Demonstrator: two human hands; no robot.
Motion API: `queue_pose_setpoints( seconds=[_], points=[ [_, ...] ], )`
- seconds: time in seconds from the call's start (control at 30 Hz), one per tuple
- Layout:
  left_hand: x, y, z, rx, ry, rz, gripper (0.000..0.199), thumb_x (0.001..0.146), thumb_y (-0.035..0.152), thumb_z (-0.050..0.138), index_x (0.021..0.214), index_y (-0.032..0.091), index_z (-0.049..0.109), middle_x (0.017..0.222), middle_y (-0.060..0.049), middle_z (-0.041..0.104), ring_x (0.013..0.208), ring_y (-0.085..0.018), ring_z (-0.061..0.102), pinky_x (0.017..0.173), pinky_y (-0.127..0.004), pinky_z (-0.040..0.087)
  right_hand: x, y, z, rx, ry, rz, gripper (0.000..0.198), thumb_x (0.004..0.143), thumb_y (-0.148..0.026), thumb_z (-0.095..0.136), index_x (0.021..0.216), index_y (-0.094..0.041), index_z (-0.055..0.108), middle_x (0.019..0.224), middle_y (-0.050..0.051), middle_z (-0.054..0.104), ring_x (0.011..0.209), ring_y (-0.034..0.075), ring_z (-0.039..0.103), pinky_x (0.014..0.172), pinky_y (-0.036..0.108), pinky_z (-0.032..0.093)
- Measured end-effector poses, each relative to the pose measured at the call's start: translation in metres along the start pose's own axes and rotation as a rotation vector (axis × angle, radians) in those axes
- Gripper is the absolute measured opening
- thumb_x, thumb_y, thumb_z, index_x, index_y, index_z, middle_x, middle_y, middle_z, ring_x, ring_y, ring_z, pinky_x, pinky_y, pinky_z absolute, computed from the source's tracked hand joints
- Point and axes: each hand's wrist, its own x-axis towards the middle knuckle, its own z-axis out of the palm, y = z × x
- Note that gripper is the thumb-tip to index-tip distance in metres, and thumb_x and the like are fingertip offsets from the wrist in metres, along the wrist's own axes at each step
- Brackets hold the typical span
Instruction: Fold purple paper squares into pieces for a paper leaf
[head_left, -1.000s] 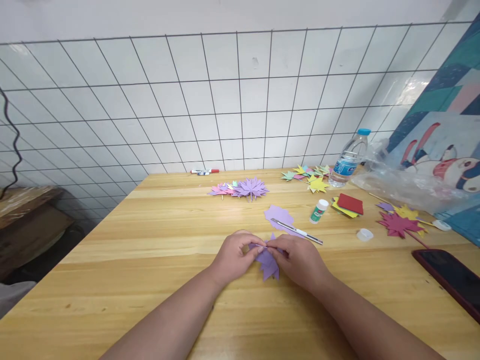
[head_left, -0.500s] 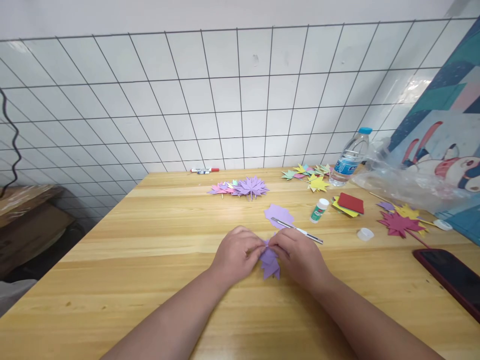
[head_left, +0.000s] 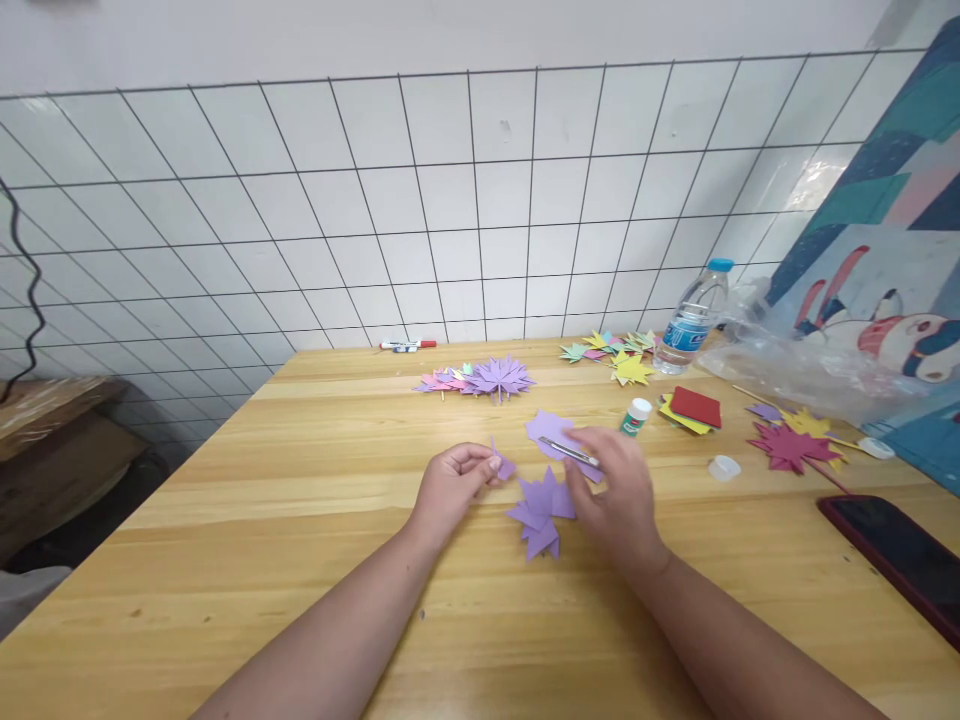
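My left hand (head_left: pixel 450 490) pinches a small folded piece of purple paper (head_left: pixel 506 467) between thumb and fingertips, just above the table. My right hand (head_left: pixel 616 495) has its thumb and fingers apart over a craft knife (head_left: pixel 562 450); the hand hides the knife's far end. Under the knife lies a flat purple paper sheet (head_left: pixel 546 424) with a cut, wavy edge. Between my hands a purple paper leaf (head_left: pixel 540 515), built from pointed folded pieces, rests on the wood. A glue stick (head_left: pixel 636 416) with a white top stands beyond my right fingers.
Finished paper leaves (head_left: pixel 501 377) and two markers (head_left: pixel 409 345) lie near the wall. At right are red and yellow paper squares (head_left: pixel 696 407), a water bottle (head_left: pixel 690 325), a clear cap (head_left: pixel 724 468), a crimson leaf (head_left: pixel 791 446) and a phone (head_left: pixel 889 550).
My hands have moved apart from the purple leaf. The left has drawn a small purple piece to the left; the right has shifted up and right over the craft knife.
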Motion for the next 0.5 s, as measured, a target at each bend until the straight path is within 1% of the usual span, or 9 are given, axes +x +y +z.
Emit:
queue_pose_setpoints(
  seconds=[0.07,0.1,0.13,0.17,0.23,0.3,0.37,0.43,0.5],
  points=[
    [0.001,0.000,-0.002,-0.084,0.033,-0.037,0.025,0.062,0.032,0.074,0.074,0.015,0.061,0.067,-0.003,0.069,0.058,-0.013,0.063,0.047,-0.018,0.039,0.003,0.007,-0.003,-0.022,0.321,0.134,0.042,0.073,-0.021,0.057,0.114,-0.022,0.045,0.110,0.009,0.052,0.100,0.024,0.050,0.083,0.040,0.040],
    [0.001,0.000,-0.003,-0.134,0.045,-0.041,0.025,0.062,0.031,0.075,0.074,0.015,0.060,0.068,-0.003,0.070,0.059,-0.013,0.063,0.047,-0.017,0.040,0.004,0.011,-0.003,-0.013,0.410,0.209,0.049,0.072,-0.022,0.058,0.118,-0.021,0.040,0.116,0.010,0.047,0.101,0.024,0.048,0.083,0.041,0.039],
    [0.002,0.000,-0.004,-0.183,0.051,-0.044,0.025,0.061,0.030,0.075,0.074,0.015,0.060,0.069,-0.003,0.070,0.060,-0.012,0.063,0.048,-0.016,0.041,0.005,0.015,-0.004,-0.005,0.448,0.266,0.053,0.071,-0.023,0.058,0.120,-0.020,0.036,0.118,0.011,0.044,0.101,0.024,0.048,0.082,0.041,0.039],
    [0.003,-0.001,-0.005,-0.228,0.055,-0.045,0.024,0.061,0.029,0.076,0.073,0.015,0.060,0.070,-0.002,0.070,0.061,-0.011,0.063,0.049,-0.015,0.042,0.006,0.018,-0.004,0.000,0.459,0.292,0.054,0.070,-0.022,0.058,0.119,-0.020,0.036,0.118,0.011,0.043,0.100,0.024,0.047,0.082,0.041,0.038],
    [0.004,0.000,-0.006,-0.303,0.060,-0.063,0.023,0.062,0.027,0.076,0.074,0.014,0.061,0.072,-0.002,0.070,0.062,-0.009,0.063,0.052,-0.014,0.044,0.007,0.024,-0.003,-0.002,0.425,0.286,0.054,0.069,-0.021,0.058,0.119,-0.020,0.037,0.117,0.011,0.043,0.100,0.023,0.047,0.083,0.041,0.038],
    [0.004,0.000,-0.006,-0.366,0.068,-0.087,0.025,0.061,0.026,0.076,0.080,0.014,0.064,0.075,-0.002,0.070,0.063,-0.008,0.063,0.055,-0.014,0.047,0.008,0.026,-0.003,-0.019,0.402,0.257,0.056,0.067,-0.021,0.059,0.119,-0.020,0.037,0.117,0.010,0.042,0.102,0.024,0.046,0.085,0.042,0.037],
    [0.004,0.001,-0.005,-0.411,0.078,-0.107,0.030,0.060,0.024,0.077,0.086,0.015,0.066,0.078,-0.003,0.070,0.066,-0.008,0.064,0.058,-0.015,0.049,0.008,0.028,-0.004,-0.038,0.433,0.268,0.062,0.065,-0.021,0.060,0.121,-0.019,0.035,0.119,0.011,0.041,0.104,0.025,0.044,0.089,0.045,0.035],
    [0.004,0.001,-0.005,-0.427,0.082,-0.124,0.028,0.060,0.024,0.077,0.084,0.014,0.066,0.079,-0.003,0.070,0.068,-0.009,0.064,0.058,-0.015,0.049,0.008,0.031,-0.004,-0.048,0.475,0.336,0.072,0.062,-0.020,0.060,0.126,-0.018,0.029,0.124,0.012,0.037,0.110,0.027,0.041,0.095,0.048,0.030],
    [0.004,0.000,-0.005,-0.437,0.078,-0.133,0.021,0.061,0.025,0.077,0.076,0.014,0.065,0.078,-0.002,0.070,0.071,-0.010,0.065,0.057,-0.014,0.049,0.008,0.036,-0.004,-0.047,0.449,0.439,0.082,0.059,-0.020,0.060,0.131,-0.017,0.022,0.131,0.014,0.033,0.118,0.030,0.034,0.098,0.049,0.025]
  ],
)
